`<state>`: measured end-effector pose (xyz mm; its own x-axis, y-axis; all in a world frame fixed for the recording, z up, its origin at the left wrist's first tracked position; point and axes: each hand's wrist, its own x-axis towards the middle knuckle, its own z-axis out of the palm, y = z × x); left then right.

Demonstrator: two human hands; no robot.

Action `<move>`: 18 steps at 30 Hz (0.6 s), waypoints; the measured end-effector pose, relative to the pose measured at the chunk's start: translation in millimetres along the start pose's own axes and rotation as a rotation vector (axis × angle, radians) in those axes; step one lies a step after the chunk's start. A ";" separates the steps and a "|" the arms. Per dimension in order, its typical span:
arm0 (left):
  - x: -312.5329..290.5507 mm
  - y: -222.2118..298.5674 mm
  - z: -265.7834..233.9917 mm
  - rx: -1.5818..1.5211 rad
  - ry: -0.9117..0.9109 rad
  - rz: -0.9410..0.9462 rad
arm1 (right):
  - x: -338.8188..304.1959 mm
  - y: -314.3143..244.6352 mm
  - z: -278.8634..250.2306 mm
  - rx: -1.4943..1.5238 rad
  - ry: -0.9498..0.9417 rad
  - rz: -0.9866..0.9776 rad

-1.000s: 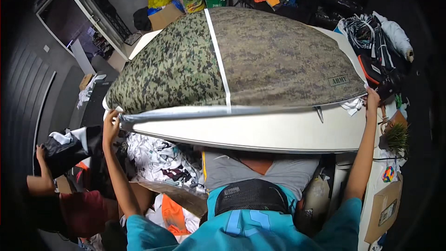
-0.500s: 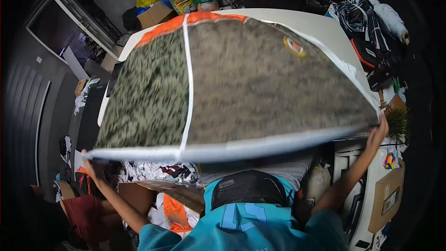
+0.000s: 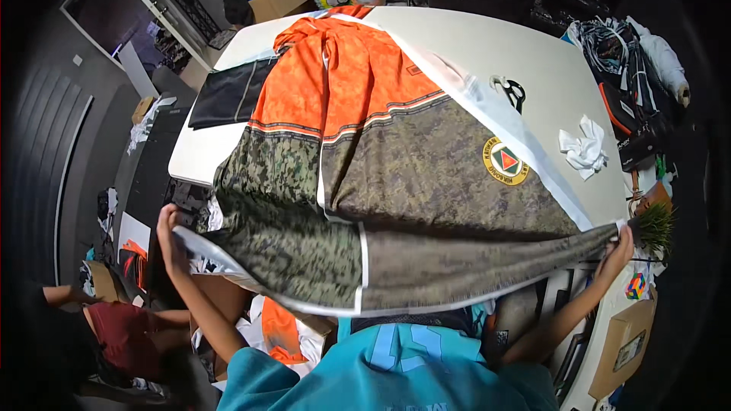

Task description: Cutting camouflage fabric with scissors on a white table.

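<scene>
Orange-and-camouflage printed fabric (image 3: 434, 160) is more unfurled, orange end (image 3: 362, 65) now exposed, left hand (image 3: 170, 237) and right hand (image 3: 618, 251) gripping its edge.

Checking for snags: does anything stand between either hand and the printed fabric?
Nothing visible does: the left hand and right hand each hold the printed fabric at its near edge. A crumpled white piece lies on the table, off to the right.

Textile workroom: white table (image 3: 495, 46), printed cloth (image 3: 426, 171), boxed scraps (image 3: 280, 331).
</scene>
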<state>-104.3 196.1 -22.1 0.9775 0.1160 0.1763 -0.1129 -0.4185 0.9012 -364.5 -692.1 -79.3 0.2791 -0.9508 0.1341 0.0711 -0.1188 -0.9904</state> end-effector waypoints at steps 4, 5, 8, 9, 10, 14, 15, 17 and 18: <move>6.3 8.1 36.8 0.051 -0.062 -0.051 | 0.9 9.2 29.2 0.063 -0.227 -0.081; 7.0 12.1 46.7 0.052 -0.100 -0.040 | -6.7 9.6 40.1 0.067 -0.253 -0.098; 14.8 22.7 80.8 0.031 -0.230 -0.010 | -22.0 0.9 60.3 0.016 -0.250 -0.076; 18.8 29.1 90.7 0.022 -0.248 -0.014 | -18.9 -1.3 55.9 0.000 -0.237 -0.078; 23.0 38.2 98.1 0.021 -0.266 0.001 | -16.3 -0.7 51.6 -0.034 -0.243 -0.098; 30.9 66.0 113.0 0.022 -0.310 0.057 | -10.0 13.9 32.9 -0.121 -0.261 -0.152; 30.0 64.1 104.7 0.043 -0.325 0.045 | -8.6 18.1 24.5 -0.104 -0.171 -0.201; 30.9 58.5 84.9 0.085 -0.354 0.022 | -10.5 24.7 7.1 -0.071 0.011 -0.299; 32.3 57.5 78.8 0.109 -0.366 0.010 | -13.6 26.7 0.7 -0.053 0.099 -0.346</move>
<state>-65.1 104.8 4.2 0.9776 -0.2099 0.0137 -0.1222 -0.5136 0.8493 -365.6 -682.1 -107.6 0.1532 -0.8745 0.4601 0.0949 -0.4504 -0.8877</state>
